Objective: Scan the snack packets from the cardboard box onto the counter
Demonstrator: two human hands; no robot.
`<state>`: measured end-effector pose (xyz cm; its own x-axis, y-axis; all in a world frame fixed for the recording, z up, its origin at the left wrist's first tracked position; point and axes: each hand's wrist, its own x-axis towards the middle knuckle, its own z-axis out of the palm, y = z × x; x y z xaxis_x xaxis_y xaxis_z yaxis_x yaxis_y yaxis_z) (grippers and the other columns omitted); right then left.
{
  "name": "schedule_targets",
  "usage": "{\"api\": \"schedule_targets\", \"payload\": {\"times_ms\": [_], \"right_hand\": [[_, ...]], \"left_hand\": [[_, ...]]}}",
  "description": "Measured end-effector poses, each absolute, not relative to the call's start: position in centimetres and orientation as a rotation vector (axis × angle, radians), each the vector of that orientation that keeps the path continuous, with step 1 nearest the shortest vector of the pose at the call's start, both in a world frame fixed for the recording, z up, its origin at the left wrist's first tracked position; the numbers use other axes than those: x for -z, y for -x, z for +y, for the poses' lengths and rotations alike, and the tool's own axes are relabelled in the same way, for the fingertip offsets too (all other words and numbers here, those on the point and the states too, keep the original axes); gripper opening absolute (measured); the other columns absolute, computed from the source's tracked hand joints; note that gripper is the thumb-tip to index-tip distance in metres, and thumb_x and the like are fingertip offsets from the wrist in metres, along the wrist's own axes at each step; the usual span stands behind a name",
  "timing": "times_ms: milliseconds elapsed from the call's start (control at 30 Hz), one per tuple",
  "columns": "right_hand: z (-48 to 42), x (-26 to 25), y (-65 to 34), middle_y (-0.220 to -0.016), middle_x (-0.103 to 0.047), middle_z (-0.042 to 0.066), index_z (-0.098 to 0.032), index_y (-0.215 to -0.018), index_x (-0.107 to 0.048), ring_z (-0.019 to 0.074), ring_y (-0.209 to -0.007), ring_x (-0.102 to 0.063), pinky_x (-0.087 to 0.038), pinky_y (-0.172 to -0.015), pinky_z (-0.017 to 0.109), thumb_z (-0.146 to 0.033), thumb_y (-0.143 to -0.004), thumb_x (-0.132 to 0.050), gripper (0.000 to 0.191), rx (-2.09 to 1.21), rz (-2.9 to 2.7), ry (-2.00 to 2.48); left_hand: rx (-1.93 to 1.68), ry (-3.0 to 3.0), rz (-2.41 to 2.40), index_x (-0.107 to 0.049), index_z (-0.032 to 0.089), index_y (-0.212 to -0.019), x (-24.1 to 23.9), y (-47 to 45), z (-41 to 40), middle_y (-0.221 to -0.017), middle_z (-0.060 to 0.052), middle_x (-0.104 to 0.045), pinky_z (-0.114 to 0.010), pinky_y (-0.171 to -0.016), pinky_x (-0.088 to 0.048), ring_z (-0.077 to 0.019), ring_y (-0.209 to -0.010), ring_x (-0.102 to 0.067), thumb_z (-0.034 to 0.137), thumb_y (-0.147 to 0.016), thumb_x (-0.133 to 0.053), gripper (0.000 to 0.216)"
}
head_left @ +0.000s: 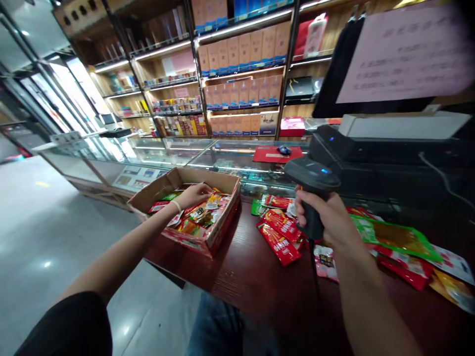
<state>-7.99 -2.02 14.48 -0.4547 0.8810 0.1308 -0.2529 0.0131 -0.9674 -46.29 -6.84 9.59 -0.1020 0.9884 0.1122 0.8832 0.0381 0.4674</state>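
My right hand (328, 217) is wrapped around the handle of a black barcode scanner (313, 175), which has a blue light on top and a cord hanging down. The scanner is above a loose pile of red snack packets (280, 242) on the dark wooden counter. My left hand (196, 195), a pale band at its wrist, reaches into an open cardboard box (222, 230). Its fingers curl down among colourful snack packets (200, 215), near an orange one. The fingertips are partly hidden, so any packet between them does not show. A pink-and-white packet (325, 262) lies below the scanner.
More packets, including a green-edged one (401, 240), lie at the right. Behind them stands a dark machine (371, 168) with a white box (404, 125) on it. A glass display counter (200, 153) runs behind the cardboard box, holding a red envelope (272, 154). Stocked shelves line the wall.
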Motion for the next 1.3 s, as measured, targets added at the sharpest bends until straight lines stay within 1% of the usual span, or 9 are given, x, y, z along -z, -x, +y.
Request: {"api": "schedule_targets", "payload": {"times_ms": [233, 333, 533, 633, 767, 933, 1067, 1200, 1300], "right_hand": [[-3.5, -11.2, 12.8, -0.054, -0.053, -0.003, -0.019, -0.068, -0.056, 0.0101, -0.037, -0.048, -0.039, -0.034, 0.023, -0.043, -0.073, -0.074, 0.031, -1.724, -1.541, 0.728], [-3.5, -10.1, 13.7, -0.052, -0.053, -0.003, -0.019, -0.067, -0.055, 0.0108, -0.036, -0.049, -0.039, -0.034, 0.023, -0.045, -0.073, -0.074, 0.033, -1.741, -1.612, 0.767], [-3.7, -9.5, 14.3, -0.053, -0.054, -0.003, -0.019, -0.075, -0.057, 0.0112, -0.037, -0.049, -0.041, -0.037, 0.024, -0.045, -0.076, -0.072, 0.03, -1.744, -1.696, 0.791], [-3.8, -9.5, 14.4, -0.053, -0.053, -0.003, -0.019, -0.076, -0.057, 0.0108, -0.037, -0.049, -0.041, -0.037, 0.024, -0.044, -0.076, -0.073, 0.029, -1.752, -1.69, 0.789], [-3.8, -9.5, 14.3, -0.053, -0.053, -0.003, -0.018, -0.077, -0.058, 0.0108, -0.037, -0.049, -0.041, -0.037, 0.024, -0.043, -0.076, -0.072, 0.029, -1.756, -1.691, 0.784], [-3.6, -9.6, 13.7, -0.053, -0.054, -0.003, -0.018, -0.08, -0.059, 0.0106, -0.036, -0.049, -0.04, -0.036, 0.023, -0.041, -0.077, -0.073, 0.028, -1.745, -1.659, 0.776], [-3.6, -9.9, 13.0, -0.053, -0.054, -0.003, -0.017, -0.079, -0.059, 0.0103, -0.036, -0.049, -0.039, -0.035, 0.022, -0.04, -0.077, -0.073, 0.027, -1.767, -1.618, 0.749], [-3.5, -10.5, 12.5, -0.053, -0.054, -0.003, -0.017, -0.072, -0.057, 0.0096, -0.036, -0.049, -0.038, -0.035, 0.021, -0.038, -0.076, -0.074, 0.027, -1.759, -1.567, 0.719], [-3.5, -10.9, 12.2, -0.054, -0.054, -0.004, -0.017, -0.077, -0.058, 0.0094, -0.036, -0.05, -0.039, -0.035, 0.02, -0.037, -0.077, -0.074, 0.025, -1.747, -1.539, 0.689]], "left_hand": [[-0.267, -1.893, 2.053, -0.063, 0.018, -0.099, -5.8, 47.4, -6.7, -0.091, -0.006, -0.07, -0.026, -0.069, -0.046, -0.0189, -0.08, -0.064, 0.04, -0.076, -0.06, 0.032], [-0.033, -1.926, 2.026, -0.063, 0.017, -0.104, -4.6, 47.1, -6.9, -0.099, -0.01, -0.07, -0.028, -0.075, -0.047, -0.0224, -0.086, -0.065, 0.043, -0.069, -0.069, 0.044], [0.312, -1.984, 2.193, -0.062, 0.007, -0.114, -3.8, 45.2, -7.6, -0.12, -0.028, -0.057, -0.042, -0.087, -0.047, -0.0398, -0.106, -0.058, 0.048, -0.048, -0.083, 0.08], [0.362, -2.009, 2.2, -0.067, 0.006, -0.109, -3.8, 44.4, -7.6, -0.117, -0.03, -0.058, -0.046, -0.085, -0.047, -0.0419, -0.103, -0.059, 0.047, -0.053, -0.081, 0.071], [0.461, -2.05, 2.116, -0.074, 0.011, -0.09, -3.7, 44.1, -7.2, -0.096, -0.024, -0.068, -0.046, -0.08, -0.048, -0.0393, -0.092, -0.063, 0.037, -0.065, -0.072, 0.036], [0.339, -2.056, 2.158, -0.075, 0.017, -0.087, -4.5, 44.4, -7.4, -0.087, -0.016, -0.071, -0.034, -0.076, -0.047, -0.0289, -0.085, -0.066, 0.024, -0.072, -0.063, 0.02], [0.195, -2.115, 2.201, -0.074, 0.015, -0.086, -6.4, 45.1, -8.1, -0.087, -0.017, -0.071, -0.035, -0.076, -0.045, -0.0284, -0.083, -0.065, 0.023, -0.08, -0.051, 0.024], [-0.115, -2.031, 2.197, -0.071, 0.016, -0.078, -8.4, 46.6, -8.2, -0.081, -0.012, -0.07, -0.033, -0.077, -0.042, -0.0252, -0.079, -0.063, 0.027, -0.083, -0.048, 0.026], [-0.59, -1.784, 2.186, -0.069, 0.017, -0.077, -9.3, 47.7, -8.0, -0.075, -0.006, -0.067, -0.03, -0.074, -0.042, -0.0215, -0.076, -0.06, 0.035, -0.082, -0.053, 0.025]]}}
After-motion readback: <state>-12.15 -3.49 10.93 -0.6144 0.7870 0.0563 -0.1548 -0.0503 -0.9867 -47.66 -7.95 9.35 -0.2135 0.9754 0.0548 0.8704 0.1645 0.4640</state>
